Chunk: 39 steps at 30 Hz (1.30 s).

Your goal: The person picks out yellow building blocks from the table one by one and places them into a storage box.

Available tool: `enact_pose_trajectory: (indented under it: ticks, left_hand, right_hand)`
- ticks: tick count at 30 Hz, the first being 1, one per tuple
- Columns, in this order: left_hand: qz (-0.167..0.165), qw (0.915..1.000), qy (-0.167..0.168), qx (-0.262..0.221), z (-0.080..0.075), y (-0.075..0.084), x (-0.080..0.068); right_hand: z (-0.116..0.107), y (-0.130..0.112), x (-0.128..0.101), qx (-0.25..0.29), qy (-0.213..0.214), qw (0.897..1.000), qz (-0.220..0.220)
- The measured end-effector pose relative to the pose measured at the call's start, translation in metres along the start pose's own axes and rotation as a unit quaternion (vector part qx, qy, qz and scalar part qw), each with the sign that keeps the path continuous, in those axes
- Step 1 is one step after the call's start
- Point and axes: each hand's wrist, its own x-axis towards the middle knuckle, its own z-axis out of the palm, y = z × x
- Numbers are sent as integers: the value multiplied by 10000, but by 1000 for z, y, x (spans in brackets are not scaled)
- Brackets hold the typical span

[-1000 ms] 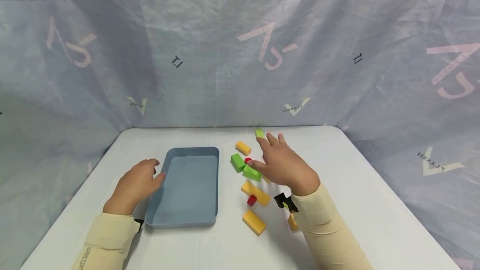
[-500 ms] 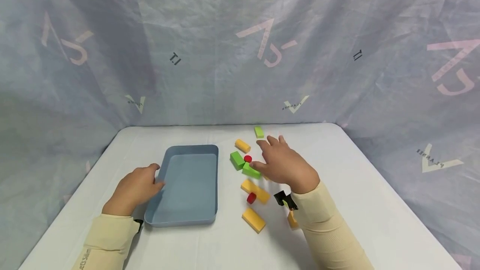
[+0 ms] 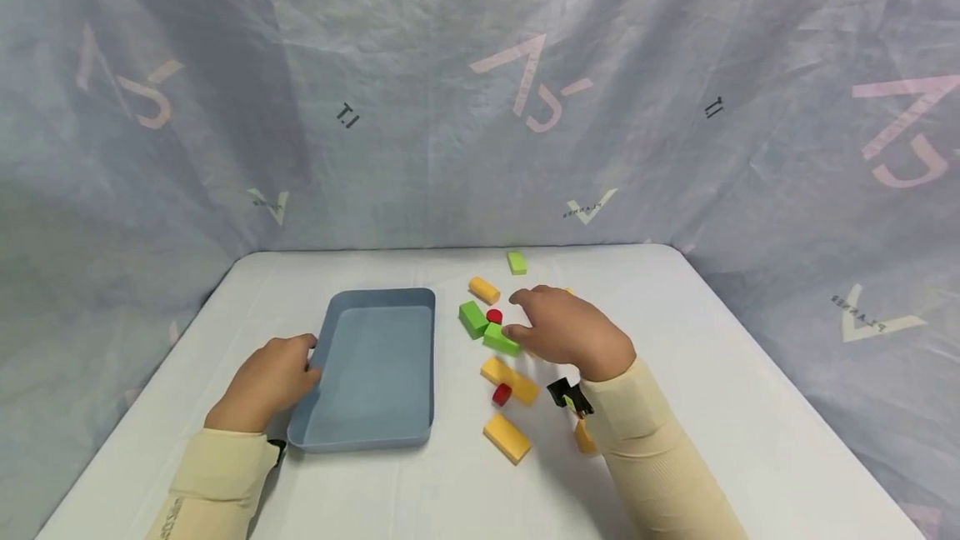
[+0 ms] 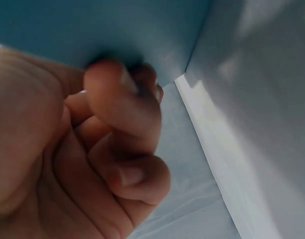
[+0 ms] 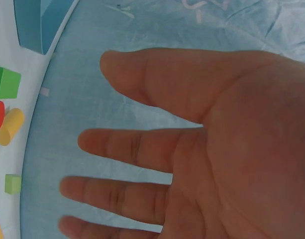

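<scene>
In the head view my left hand [image 3: 267, 380] grips the left wall of a blue-grey rectangular tray [image 3: 432, 365]. The left wrist view shows curled fingers [image 4: 125, 104] against the tray wall [image 4: 157, 30], with the thumb partly hidden behind it. My right hand [image 3: 573, 330] hovers palm down over scattered toy blocks, thumb tip beside a green block [image 3: 501, 339]. Its fingers [image 5: 122, 191] are spread and nothing lies in the palm in the right wrist view. Nearby are another green block [image 3: 473, 319], a red piece [image 3: 494, 317] and a yellow cylinder [image 3: 484, 290].
Closer to me lie yellow blocks [image 3: 507, 439], one with a red cylinder [image 3: 502, 394] beside it. Another yellow piece [image 3: 585, 437] is partly behind the right sleeve. A light green block [image 3: 517, 262] lies near the white table's [image 3: 720, 407] far edge, before a grey cloth [image 3: 431, 107].
My left fingers have drawn in onto the tray's left wall. My right fingers have lowered a little over the blocks. The view has tilted slightly; the blocks keep their places.
</scene>
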Motion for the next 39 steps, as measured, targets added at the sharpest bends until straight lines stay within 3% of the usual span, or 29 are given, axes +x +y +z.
enact_pose_trajectory:
  ticks: [10,18,27,39]
  left_hand:
    - [130,9999,15,40,3,1,0]
    - [159,9999,-1,-68,0,3,1]
    - [152,9998,-59,-95,5,-3,-1]
    - [204,9997,11,-112,5,-2,-2]
  right_hand:
    - [4,9,9,-47,-125,9998,-137]
    - [9,21,20,-14,20,10000,-35]
    - [18,28,30,57,-267,9993,254]
    - [26,38,37,254,-589,9974,322]
